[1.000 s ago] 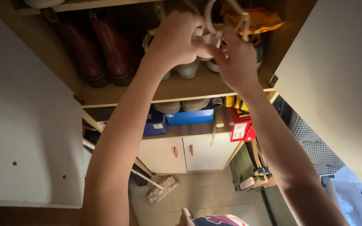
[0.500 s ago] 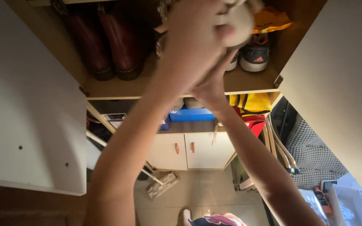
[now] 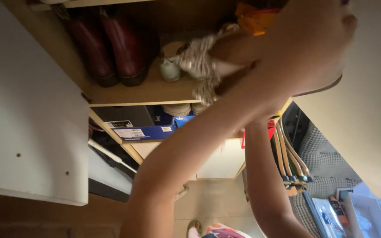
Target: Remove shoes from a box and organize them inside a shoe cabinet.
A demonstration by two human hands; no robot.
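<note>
Two arms reach up into the shoe cupboard. The left hand [image 3: 305,44] is big and blurry near the camera, curled, but I cannot tell what it holds. The right hand is hidden behind it. Pale shoes [image 3: 197,59] sit on the shelf [image 3: 146,93], beside dark red boots [image 3: 111,44].

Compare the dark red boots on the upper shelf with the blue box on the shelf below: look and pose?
The dark red boots are glossy, rounded footwear, standing as a pair with soles toward the camera; the blue box is flat-sided, rectangular, and carries white labels. The boots sit on the upper shelf, the box one level lower. Both are inside the same open wooden cupboard, untouched by either hand.
</note>
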